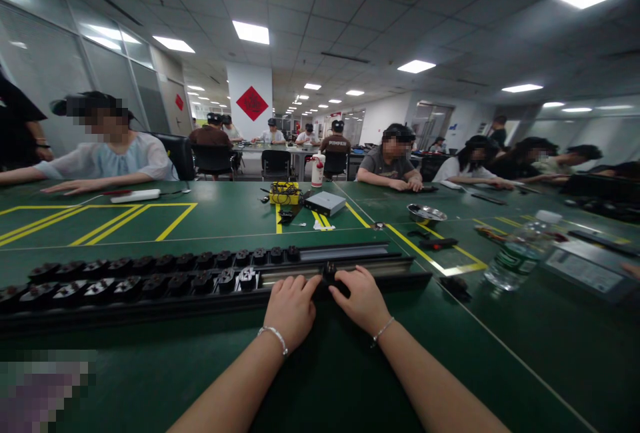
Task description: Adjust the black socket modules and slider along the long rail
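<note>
Two long black rails (345,280) lie side by side on the green table, with a row of black, round plug modules (127,285) seated along them. Metal contacts show on several of these. At the front rail's right part, a single black plug module (329,270) sits between my hands. My left hand (293,306) has its fingers closed at the module's left side. From the right, my right hand (364,300) pinches the same piece with thumb and forefinger. The fingers partly hide the module's lower part, so whether it is seated in the rail cannot be made out.
Beyond the rails are a yellow box with black cables (284,193), a grey box (325,203) and a metal bowl (426,213). A water bottle (523,253) stands at the right, beside a silver case (585,266). Other people sit around the table.
</note>
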A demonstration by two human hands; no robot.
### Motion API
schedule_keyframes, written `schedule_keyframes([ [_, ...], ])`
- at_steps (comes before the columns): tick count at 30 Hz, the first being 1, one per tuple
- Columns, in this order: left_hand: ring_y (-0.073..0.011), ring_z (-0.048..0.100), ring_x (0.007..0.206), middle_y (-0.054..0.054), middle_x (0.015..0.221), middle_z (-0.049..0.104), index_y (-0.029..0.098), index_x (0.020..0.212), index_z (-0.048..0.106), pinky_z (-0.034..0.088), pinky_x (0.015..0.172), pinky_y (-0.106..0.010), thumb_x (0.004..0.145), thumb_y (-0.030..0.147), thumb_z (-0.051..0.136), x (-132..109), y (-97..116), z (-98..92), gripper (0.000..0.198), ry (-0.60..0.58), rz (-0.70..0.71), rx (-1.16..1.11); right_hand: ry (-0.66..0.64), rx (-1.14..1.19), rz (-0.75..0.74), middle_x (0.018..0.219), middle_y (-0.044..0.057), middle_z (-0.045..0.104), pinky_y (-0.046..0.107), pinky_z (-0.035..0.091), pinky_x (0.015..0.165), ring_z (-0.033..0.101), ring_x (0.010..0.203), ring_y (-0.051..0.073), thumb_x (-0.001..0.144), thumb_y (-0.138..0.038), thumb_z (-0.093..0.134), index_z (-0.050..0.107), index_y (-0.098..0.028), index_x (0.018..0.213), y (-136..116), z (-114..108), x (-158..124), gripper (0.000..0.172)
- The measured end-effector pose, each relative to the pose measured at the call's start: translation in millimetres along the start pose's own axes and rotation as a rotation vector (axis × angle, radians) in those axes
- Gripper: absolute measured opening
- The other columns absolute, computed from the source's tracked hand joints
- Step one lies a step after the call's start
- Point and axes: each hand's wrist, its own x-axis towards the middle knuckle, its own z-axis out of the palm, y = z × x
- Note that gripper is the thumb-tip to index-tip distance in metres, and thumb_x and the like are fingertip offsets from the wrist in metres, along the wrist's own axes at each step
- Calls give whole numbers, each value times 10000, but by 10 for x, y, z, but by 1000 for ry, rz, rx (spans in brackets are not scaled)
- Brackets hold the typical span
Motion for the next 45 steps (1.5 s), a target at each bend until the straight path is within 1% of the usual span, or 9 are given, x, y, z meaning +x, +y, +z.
schedule_keyframes([
  [2, -196, 458, 951, -30, 1002, 542, 309, 1232, 397, 295, 828, -341, 753, 189, 465, 0, 0, -6, 498, -9, -1, -3, 0, -3, 1, 807, 6, 644, 366, 275, 932, 564, 790, 148, 792, -331, 498, 568, -222, 842, 1, -1, -3, 139],
  [7, -194, 463, 933, -25, 983, 544, 312, 1226, 400, 303, 811, -339, 760, 186, 456, 0, -2, -3, 486, 17, 14, 2, 5, 6, 2, 803, 8, 643, 389, 268, 946, 565, 787, 157, 793, -334, 496, 564, -227, 834, 7, -6, -9, 133],
  [12, -192, 463, 932, -28, 984, 546, 311, 1230, 402, 302, 815, -340, 766, 184, 450, 2, 9, -11, 483, 4, 0, 10, 7, -5, -3, 793, 5, 643, 389, 269, 952, 566, 779, 152, 798, -340, 493, 563, -226, 824, 12, -2, -2, 137],
  [22, -193, 462, 921, -17, 965, 543, 323, 1225, 400, 306, 802, -341, 763, 188, 452, -1, -14, 16, 484, 41, 27, 10, 12, 36, -4, 808, 6, 646, 398, 265, 963, 571, 790, 153, 794, -331, 502, 562, -220, 834, 35, 13, -8, 133],
  [28, -195, 463, 934, -24, 980, 544, 335, 1240, 389, 307, 803, -340, 770, 188, 450, 4, 0, -3, 496, 2, 5, 21, 10, 29, -24, 807, 12, 645, 394, 294, 954, 573, 778, 151, 802, -328, 488, 562, -219, 834, 49, 9, -8, 136],
  [36, -197, 463, 931, -27, 981, 544, 339, 1247, 391, 307, 812, -343, 773, 188, 441, 2, 11, -24, 500, -8, -3, 13, 17, 32, -26, 801, 13, 648, 387, 315, 942, 580, 772, 152, 802, -331, 486, 564, -219, 828, 50, 3, -3, 140],
  [45, -197, 459, 932, -22, 980, 545, 342, 1245, 392, 304, 817, -346, 765, 187, 442, -1, 4, -13, 507, 2, 5, 9, 22, 13, -27, 860, 27, 658, 373, 318, 931, 584, 823, 164, 795, -322, 496, 576, -219, 869, 56, 0, -16, 150],
])
